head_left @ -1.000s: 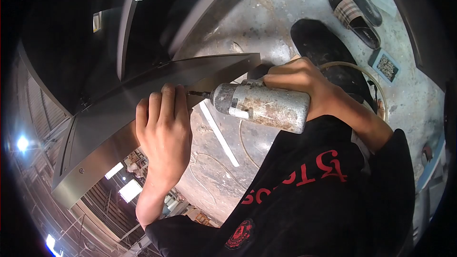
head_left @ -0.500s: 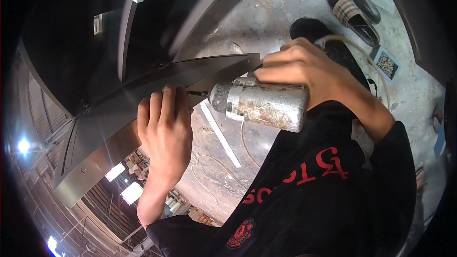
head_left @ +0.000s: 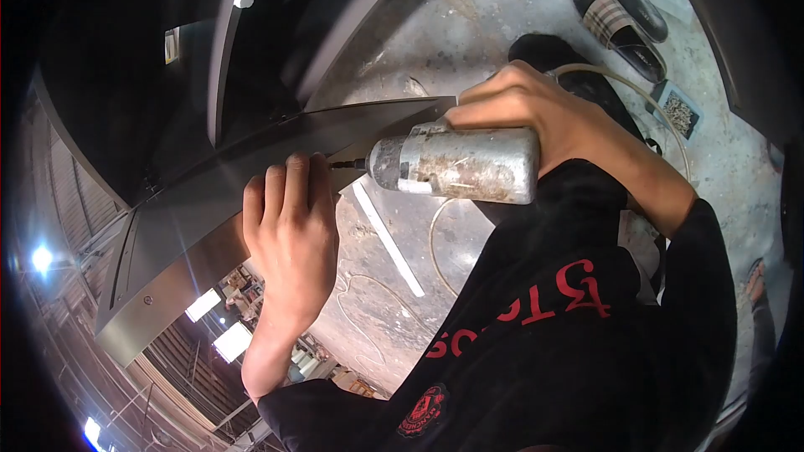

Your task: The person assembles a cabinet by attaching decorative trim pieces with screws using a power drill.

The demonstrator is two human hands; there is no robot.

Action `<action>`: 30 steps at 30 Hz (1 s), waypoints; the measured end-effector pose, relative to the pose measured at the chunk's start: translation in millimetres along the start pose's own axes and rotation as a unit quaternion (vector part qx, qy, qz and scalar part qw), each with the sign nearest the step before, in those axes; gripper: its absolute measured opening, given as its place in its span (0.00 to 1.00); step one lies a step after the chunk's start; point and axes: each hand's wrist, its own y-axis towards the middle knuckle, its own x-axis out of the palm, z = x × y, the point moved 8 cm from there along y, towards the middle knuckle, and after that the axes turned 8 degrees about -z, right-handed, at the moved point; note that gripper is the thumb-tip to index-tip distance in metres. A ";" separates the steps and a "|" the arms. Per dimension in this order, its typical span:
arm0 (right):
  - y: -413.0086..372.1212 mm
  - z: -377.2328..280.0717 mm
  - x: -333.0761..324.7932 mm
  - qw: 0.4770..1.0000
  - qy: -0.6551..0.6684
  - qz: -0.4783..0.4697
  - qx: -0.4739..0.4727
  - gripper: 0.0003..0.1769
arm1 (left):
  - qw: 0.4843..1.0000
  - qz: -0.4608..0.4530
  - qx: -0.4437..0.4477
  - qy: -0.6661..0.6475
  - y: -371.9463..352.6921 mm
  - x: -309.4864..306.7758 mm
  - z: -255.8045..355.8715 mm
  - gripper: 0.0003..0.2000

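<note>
My right hand [head_left: 523,109] is wrapped round the handle of a worn silver air screwdriver [head_left: 469,166], lying nearly level across the view. Its dark bit [head_left: 347,164] points left, and the tip ends beside my left index finger. My left hand [head_left: 291,218] lies over the edge of a grey metal panel [head_left: 201,201], its fingers bent and close together. The left thumb is hidden, so a screw between the fingers cannot be made out. A small round fastener or hole [head_left: 148,300] shows on the panel's near edge.
An air hose [head_left: 620,74] curves away behind my right hand. Sandals [head_left: 620,21] and a small tray of screws or similar small parts [head_left: 677,109] are on the floor at upper right. A white strip [head_left: 388,238] lies below the screwdriver. Another person's foot [head_left: 756,280] shows far right.
The screwdriver's rear end has swung up, bringing its body closer to level. My right hand and forearm shifted slightly with it. My left hand stays nearly still. The foot at far right shows more.
</note>
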 end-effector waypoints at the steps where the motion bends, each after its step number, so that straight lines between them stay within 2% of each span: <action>1: -0.6 9.6 4.6 0.999 0.017 -0.026 0.015 0.35 | 1.000 0.000 0.002 -0.002 -0.3 0.1 0.1 0.16; 2: -0.4 15.9 9.1 0.998 0.033 -0.054 0.029 0.37 | 1.000 0.001 0.004 -0.004 -0.3 0.0 0.4 0.16; 6: 3.2 -5.2 5.7 0.997 -0.066 0.027 0.037 0.41 | 1.000 -0.005 0.018 -0.006 -0.4 -1.2 2.9 0.16; 9: 3.9 24.9 25.8 0.999 0.028 -0.022 0.012 0.41 | 1.000 0.001 0.023 0.001 -4.9 -1.3 4.6 0.17; 11: -11.2 38.5 29.1 0.998 0.038 -0.036 0.020 0.42 | 1.000 -0.004 0.012 -0.013 -4.5 -2.1 3.6 0.17; 13: -14.6 33.5 24.7 0.994 0.102 -0.039 -0.011 0.44 | 1.000 -0.008 0.009 -0.020 -3.3 -0.8 2.2 0.18; 16: -24.8 38.0 23.2 0.996 0.078 -0.039 -0.019 0.44 | 1.000 -0.006 0.011 -0.022 -1.3 0.3 0.6 0.18; 18: -22.7 35.2 23.9 0.993 0.105 -0.044 -0.026 0.44 | 1.000 -0.003 0.007 -0.024 -0.3 -0.3 -0.3 0.18; 22: -19.1 29.3 22.9 0.998 0.058 -0.024 -0.012 0.43 | 1.000 -0.008 0.010 -0.017 1.6 -3.8 1.5 0.17; 27: -14.3 4.5 9.2 0.997 0.037 0.044 -0.042 0.40 | 1.000 0.002 0.008 -0.014 2.4 -4.1 1.7 0.17; 30: -12.5 2.9 11.1 0.999 0.023 0.033 -0.026 0.38 | 1.000 -0.011 -0.004 -0.014 2.8 -3.5 1.8 0.17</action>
